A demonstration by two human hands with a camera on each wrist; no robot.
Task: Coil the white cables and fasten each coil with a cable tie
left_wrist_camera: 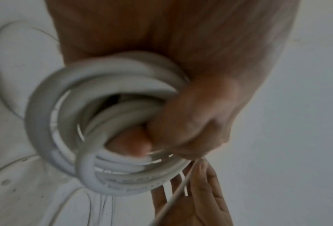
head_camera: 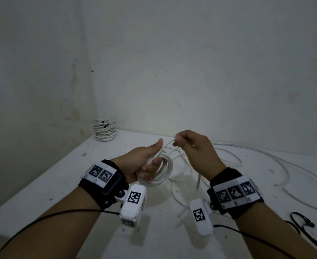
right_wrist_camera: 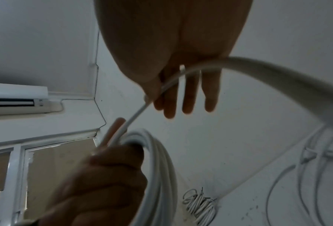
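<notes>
My left hand (head_camera: 151, 162) grips a coil of white cable (head_camera: 163, 172) with several loops, held above the table. In the left wrist view its fingers (left_wrist_camera: 183, 122) curl through the coil (left_wrist_camera: 65, 122). From the coil a strand rises to my right hand (head_camera: 178, 142), which pinches it between thumb and fingers just right of the left thumb. In the right wrist view the cable (right_wrist_camera: 277, 79) runs under the thumb, past the fingers (right_wrist_camera: 188, 97), down to the coil (right_wrist_camera: 159, 165). The loose rest of the cable (head_camera: 234, 161) trails over the table to the right.
A stack of finished white coils (head_camera: 104, 130) stands in the table's (head_camera: 60, 184) back left corner against the wall. Black strands (head_camera: 303, 221) lie at the front right edge. An air conditioner (right_wrist_camera: 16, 99) hangs on the wall.
</notes>
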